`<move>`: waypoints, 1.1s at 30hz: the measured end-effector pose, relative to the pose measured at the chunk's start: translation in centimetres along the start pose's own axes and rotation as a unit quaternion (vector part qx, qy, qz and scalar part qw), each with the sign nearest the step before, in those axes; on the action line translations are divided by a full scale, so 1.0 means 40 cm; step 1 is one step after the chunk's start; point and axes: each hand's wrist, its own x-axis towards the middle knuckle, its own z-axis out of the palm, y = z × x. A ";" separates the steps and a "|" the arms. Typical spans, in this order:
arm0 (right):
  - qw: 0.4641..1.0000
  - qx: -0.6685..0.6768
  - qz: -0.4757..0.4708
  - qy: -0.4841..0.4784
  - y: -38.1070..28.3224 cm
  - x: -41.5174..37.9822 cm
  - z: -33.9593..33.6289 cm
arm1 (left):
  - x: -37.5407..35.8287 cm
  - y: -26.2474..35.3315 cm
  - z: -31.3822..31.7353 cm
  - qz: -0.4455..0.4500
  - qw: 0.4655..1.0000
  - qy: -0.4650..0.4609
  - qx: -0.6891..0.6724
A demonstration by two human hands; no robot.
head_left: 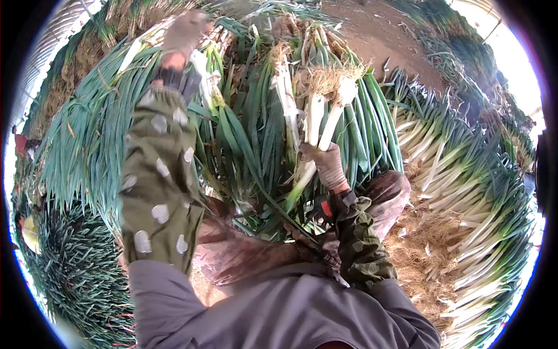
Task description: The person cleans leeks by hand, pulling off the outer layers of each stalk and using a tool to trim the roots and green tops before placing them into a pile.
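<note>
My right hand (326, 166), in a glove, is closed around the white shanks of a few thick green onions (330, 125). Their bushy roots point up and away from me, and the green ends run down toward my lap. Stretched far forward to the upper left, my gloved left hand (185, 35) is smeared by motion, so its fingers cannot be made out. It is over the root ends of a heap of green onions (93, 128), whose long leaves hang toward me. More green onions (264, 110) lie between my arms.
A long row of green onions (465, 227) curves along my right, white ends inward. Loose root trimmings (427, 250) cover the ground beside my knee. Dense dark green leaves (75, 267) stand at lower left. Bare soil (383, 35) shows at the top.
</note>
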 end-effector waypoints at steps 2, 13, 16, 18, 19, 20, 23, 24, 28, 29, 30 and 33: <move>0.999 0.033 0.019 -0.038 -0.013 0.021 -0.001 | -0.080 0.016 0.118 0.148 0.970 -0.183 -0.062; 0.990 -0.041 0.025 -0.135 -0.075 0.003 0.020 | -0.324 0.048 0.413 0.285 0.879 -0.309 -0.224; 0.988 -0.064 0.021 -0.137 -0.097 -0.010 0.042 | -0.319 0.054 0.403 0.291 0.905 -0.242 -0.195; 0.986 -0.099 0.004 -0.133 -0.099 -0.013 0.053 | -0.324 0.043 0.412 0.237 0.908 -0.267 -0.219; 0.987 -0.110 -0.005 -0.116 -0.097 -0.015 0.060 | -0.332 0.042 0.417 0.211 0.908 -0.280 -0.231; 0.988 -0.120 -0.015 -0.098 -0.095 -0.016 0.071 | -0.344 0.054 0.425 0.298 0.936 -0.127 -0.140; 0.969 -0.241 -0.029 -0.051 -0.057 -0.006 0.058 | -0.350 0.055 0.431 0.253 0.958 0.123 -0.061; 0.960 -0.276 -0.020 -0.041 -0.043 -0.005 0.051 | -0.331 0.064 0.397 0.168 0.980 0.103 -0.031; 0.976 -0.199 -0.090 0.003 -0.053 -0.003 0.096 | -0.117 -0.040 0.231 0.032 0.977 0.173 -0.123; 0.979 -0.185 -0.089 0.016 -0.074 0.009 0.108 | -0.042 -0.097 0.221 0.017 0.952 0.257 -0.163; 0.978 -0.200 -0.056 -0.012 -0.137 -0.003 0.118 | -0.058 -0.013 0.163 -0.135 0.948 0.238 -0.165; 0.987 -0.155 -0.047 -0.017 -0.109 0.017 0.135 | -0.028 -0.018 0.148 0.086 0.964 0.179 -0.174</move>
